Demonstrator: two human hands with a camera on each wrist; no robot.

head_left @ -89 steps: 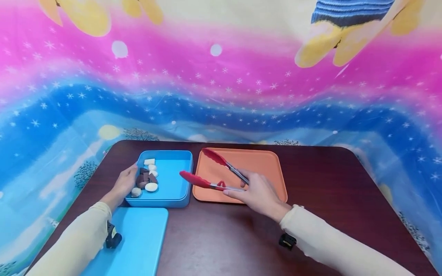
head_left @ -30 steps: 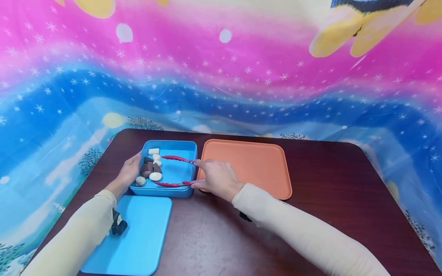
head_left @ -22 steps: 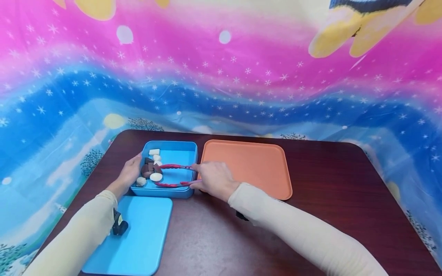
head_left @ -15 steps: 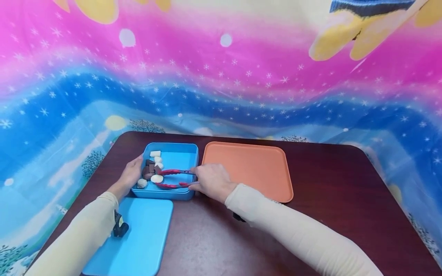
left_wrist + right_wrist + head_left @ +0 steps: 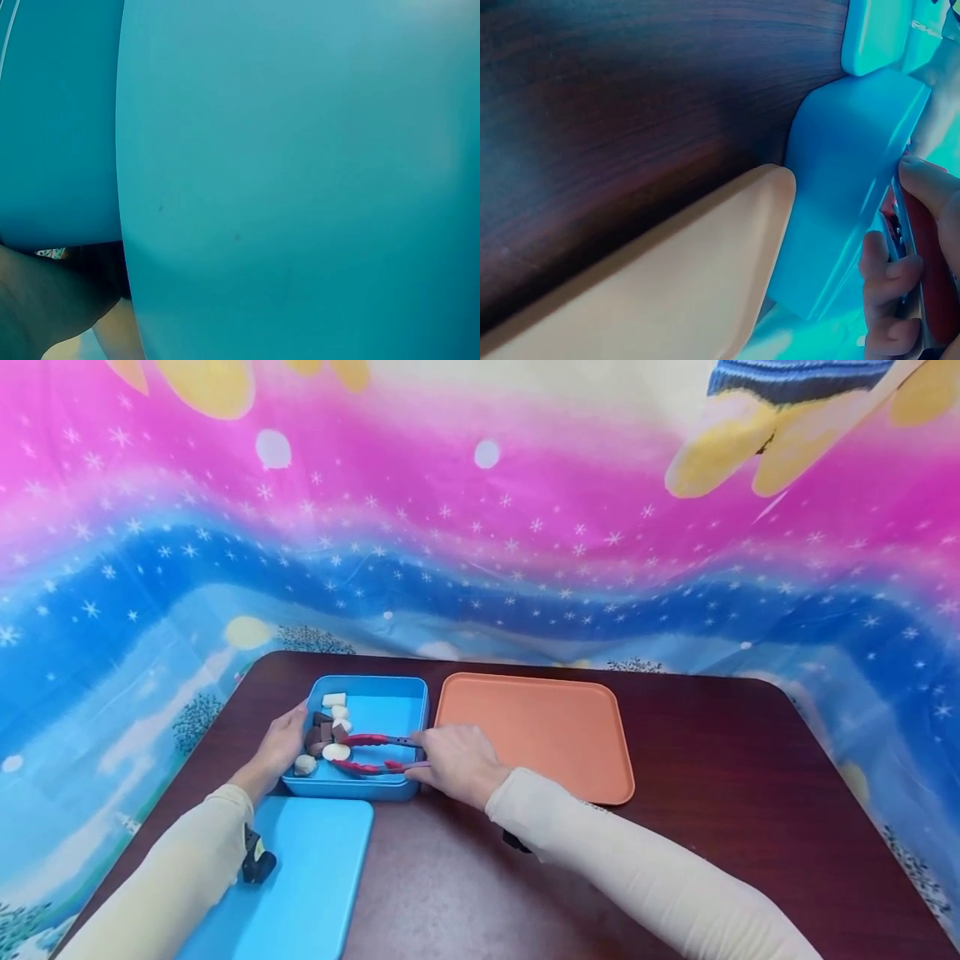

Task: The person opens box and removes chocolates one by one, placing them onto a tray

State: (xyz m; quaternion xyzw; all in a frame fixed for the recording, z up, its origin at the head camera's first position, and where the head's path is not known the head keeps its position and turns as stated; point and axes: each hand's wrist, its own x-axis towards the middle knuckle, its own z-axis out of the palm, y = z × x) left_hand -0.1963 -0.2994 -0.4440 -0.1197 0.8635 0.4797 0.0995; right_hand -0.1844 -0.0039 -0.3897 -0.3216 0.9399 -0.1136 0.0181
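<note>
My right hand (image 5: pixel 461 760) grips a pair of red-tipped metal tongs (image 5: pixel 378 767) over the blue box (image 5: pixel 408 693). The two tips sit apart inside the box, on either side of the right part of a white oval piece (image 5: pixel 336 752); whether they touch it I cannot tell. Beside it lie dark brown blocks (image 5: pixel 315 739), more white pieces (image 5: pixel 334 700) and a greyish lump (image 5: pixel 304 765). My left hand (image 5: pixel 277 747) rests against the box's outer left wall, its fingertips partly hidden. In the right wrist view, fingers (image 5: pixel 892 277) wrap the tongs' red handle (image 5: pixel 934 270).
An orange tray (image 5: pixel 555 735) lies just right of the box. Nearer me, a flat blue lid (image 5: pixel 300 877) lies under the left forearm. Both stand on a dark brown table (image 5: pixel 712 777), with a patterned cloth (image 5: pixel 480 568) hanging behind.
My right hand brought the tongs left from above the tray into the box. Their upper tip then came down toward the lower one, near the white oval piece. The left hand stayed at the box.
</note>
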